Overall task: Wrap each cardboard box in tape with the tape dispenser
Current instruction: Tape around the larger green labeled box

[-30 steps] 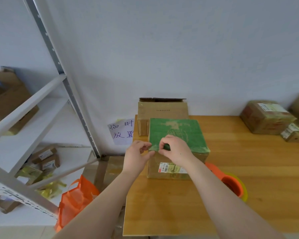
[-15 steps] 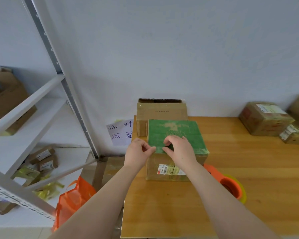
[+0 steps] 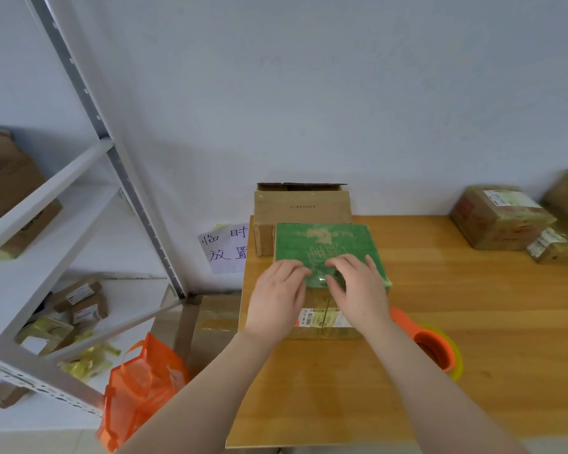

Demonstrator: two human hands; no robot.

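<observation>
A cardboard box with a green top (image 3: 325, 244) stands near the left end of the wooden table (image 3: 473, 322), shipping labels on its front face. Both hands lie on the near edge of the green top. My left hand (image 3: 277, 296) touches the top's left front part with bent fingers. My right hand (image 3: 358, 290) presses down with spread fingers, and a glossy strip of clear tape shows between the two hands. The orange tape dispenser (image 3: 435, 348) with its yellowish roll lies on the table just right of my right forearm, untouched.
A taller open brown box (image 3: 302, 208) stands behind the green-topped one against the wall. Taped parcels (image 3: 499, 217) sit at the table's far right. A white metal shelf (image 3: 46, 224) with small boxes stands left; an orange bag (image 3: 138, 388) and a carton (image 3: 210, 319) sit below.
Both hands have gone from pinching at the top's front left corner to lying flatter on the green top. The right hand's fingers have spread out.
</observation>
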